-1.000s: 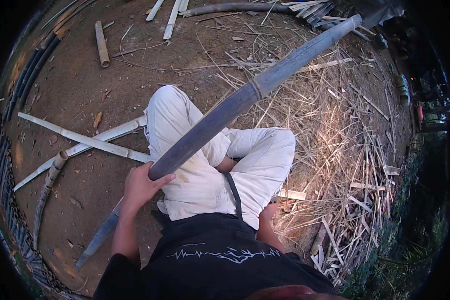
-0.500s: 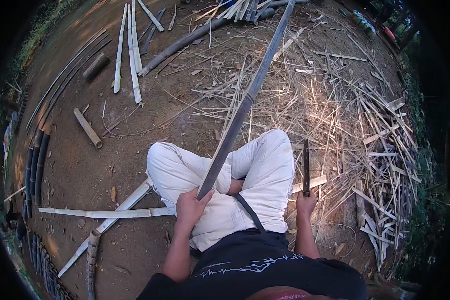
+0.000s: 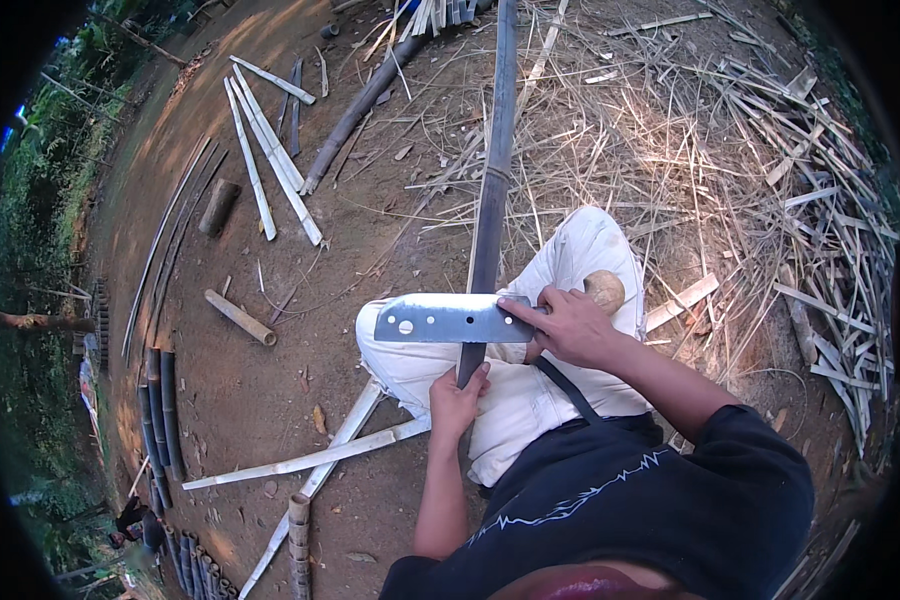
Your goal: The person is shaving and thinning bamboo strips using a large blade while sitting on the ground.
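Observation:
A long dark bamboo strip (image 3: 490, 215) with a joint partway along runs away from my lap to the top edge of the view. My left hand (image 3: 457, 402) is wrapped round its near end. In my right hand (image 3: 577, 326) is a broad cleaver (image 3: 445, 318) with several round holes in its blade. The blade lies crosswise over the strip, just beyond my left hand. My index finger stretches onto the blade. A rounded wooden end (image 3: 604, 290), seemingly of the handle, shows past my right hand. The blade hides a short length of the strip.
Pale split bamboo strips (image 3: 270, 140) lie at the far left, and others (image 3: 310, 460) cross beside my left knee. Thin shavings (image 3: 620, 170) cover the ground ahead. A heap of slats (image 3: 820, 200) lines the right. Short bamboo pieces (image 3: 240, 318) and dark poles (image 3: 162, 410) lie left.
My right hand has brought the cleaver from beside my right thigh up and left, across the strip. The strip now points more straight ahead. The whole view has shifted.

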